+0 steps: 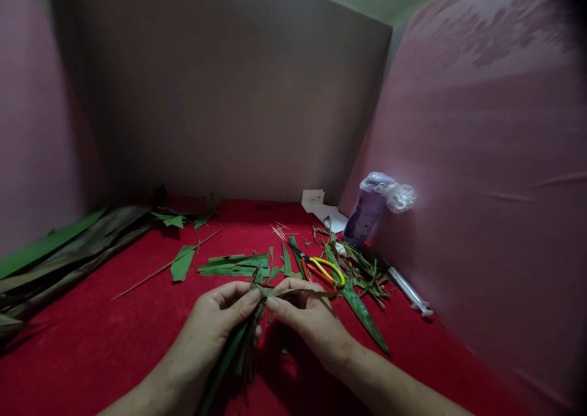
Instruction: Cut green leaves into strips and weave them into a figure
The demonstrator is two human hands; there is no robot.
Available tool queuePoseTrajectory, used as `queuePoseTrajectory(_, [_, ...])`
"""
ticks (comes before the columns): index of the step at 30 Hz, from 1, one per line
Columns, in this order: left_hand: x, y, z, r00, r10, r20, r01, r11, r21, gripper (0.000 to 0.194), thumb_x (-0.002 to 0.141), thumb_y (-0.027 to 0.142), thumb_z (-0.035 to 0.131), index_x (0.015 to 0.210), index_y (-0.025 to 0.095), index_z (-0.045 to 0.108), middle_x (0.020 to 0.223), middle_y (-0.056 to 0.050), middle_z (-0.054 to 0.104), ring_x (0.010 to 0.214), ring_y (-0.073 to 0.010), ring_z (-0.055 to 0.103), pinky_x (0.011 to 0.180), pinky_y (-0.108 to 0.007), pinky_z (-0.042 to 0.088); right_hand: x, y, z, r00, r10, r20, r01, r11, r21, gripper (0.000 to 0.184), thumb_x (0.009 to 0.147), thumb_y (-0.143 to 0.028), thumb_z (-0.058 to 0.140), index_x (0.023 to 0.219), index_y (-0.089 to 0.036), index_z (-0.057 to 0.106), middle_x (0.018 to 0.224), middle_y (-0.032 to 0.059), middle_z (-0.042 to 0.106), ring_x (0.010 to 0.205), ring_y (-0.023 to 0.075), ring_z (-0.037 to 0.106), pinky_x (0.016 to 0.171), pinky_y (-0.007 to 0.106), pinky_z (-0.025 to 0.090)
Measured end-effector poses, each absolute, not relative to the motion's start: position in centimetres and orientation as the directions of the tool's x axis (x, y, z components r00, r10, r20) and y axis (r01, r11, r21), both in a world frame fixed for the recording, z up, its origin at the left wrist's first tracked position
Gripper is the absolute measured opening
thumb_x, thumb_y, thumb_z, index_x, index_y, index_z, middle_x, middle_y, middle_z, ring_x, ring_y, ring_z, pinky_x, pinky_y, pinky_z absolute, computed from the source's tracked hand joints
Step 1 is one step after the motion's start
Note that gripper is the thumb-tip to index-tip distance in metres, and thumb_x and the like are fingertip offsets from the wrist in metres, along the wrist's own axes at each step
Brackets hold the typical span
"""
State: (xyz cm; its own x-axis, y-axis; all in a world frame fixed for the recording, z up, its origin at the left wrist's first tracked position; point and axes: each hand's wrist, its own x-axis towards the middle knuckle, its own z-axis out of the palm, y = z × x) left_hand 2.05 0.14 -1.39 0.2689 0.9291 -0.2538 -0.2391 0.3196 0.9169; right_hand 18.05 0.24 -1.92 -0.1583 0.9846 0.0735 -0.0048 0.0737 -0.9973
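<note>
A bundle of green and brown leaf strips (pixel 232 356) hangs from my left hand (pixel 223 311), whose thumb and fingers are closed round its upper end. My right hand (pixel 308 318) pinches a dry brownish leaf strip (pixel 300 292) against the same end, and that strip trails to the right over the fingers. The fingertips of both hands nearly meet at the top of the bundle. Just beyond my right hand lie scissors (pixel 328 269) with red and yellow handles. Flat green leaf pieces (pixel 236 265) lie in front of my hands.
Long leaves (pixel 68 251) are heaped at the left. A thin stick (pixel 169 263), toothpicks (pixel 280 230) and leaf scraps (pixel 367 275) lie on the red cloth (pixel 128 342). At the right stand a purple container (pixel 364 217) with plastic wrap, a syringe (pixel 410 290) and white papers (pixel 330 217).
</note>
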Motion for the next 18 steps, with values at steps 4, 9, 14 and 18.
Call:
queuePoseTrajectory(4, [2.16, 0.28, -1.37, 0.264, 0.932, -0.250, -0.225, 0.312, 0.923, 0.029, 0.068, 0.040, 0.074, 0.078, 0.015, 0.063, 0.049, 0.003, 0.059, 0.039, -0.0077, 0.051, 0.038, -0.015, 0.040, 18.11, 0.16, -1.87, -0.190, 0.982, -0.018, -0.114, -0.040, -0.993, 0.026, 0.066, -0.035, 0.074, 0.069, -0.017, 0.054, 0.056, -0.0047, 0.052, 0.050, 0.0105, 0.050, 0.049, 0.022, 0.039])
queuePoseTrajectory(9, [2.23, 0.21, -1.24, 0.255, 0.928, -0.270, -0.214, 0.327, 0.920, 0.028, 0.067, 0.039, 0.074, 0.076, 0.017, 0.061, 0.048, 0.003, 0.058, 0.039, -0.0087, 0.052, 0.038, -0.016, 0.040, 17.98, 0.43, -1.75, -0.156, 0.984, 0.083, -0.156, 0.058, -0.986, 0.025, 0.061, -0.030, 0.077, 0.066, -0.017, 0.057, 0.063, -0.0034, 0.052, 0.056, 0.0096, 0.047, 0.053, 0.022, 0.038])
queuePoseTrajectory(14, [2.23, 0.09, -0.93, 0.252, 0.924, -0.289, -0.207, 0.343, 0.916, 0.027, 0.067, 0.040, 0.074, 0.072, 0.017, 0.060, 0.046, 0.003, 0.058, 0.036, -0.0094, 0.051, 0.036, -0.017, 0.039, 18.02, 0.77, -1.97, -0.165, 0.968, 0.187, -0.091, 0.174, -0.981, 0.018, 0.067, -0.029, 0.071, 0.067, -0.017, 0.058, 0.070, -0.0012, 0.055, 0.063, 0.0116, 0.050, 0.061, 0.024, 0.042])
queuePoseTrajectory(18, [2.28, 0.00, -0.86, 0.256, 0.919, -0.299, -0.213, 0.356, 0.910, 0.027, 0.069, 0.041, 0.071, 0.072, 0.018, 0.058, 0.045, 0.003, 0.058, 0.034, -0.0087, 0.049, 0.035, -0.016, 0.037, 18.34, 0.66, -1.82, -0.161, 0.961, 0.225, 0.159, 0.250, -0.955, 0.013, 0.074, -0.027, 0.066, 0.068, -0.018, 0.058, 0.062, -0.0024, 0.053, 0.059, 0.0118, 0.048, 0.055, 0.024, 0.041])
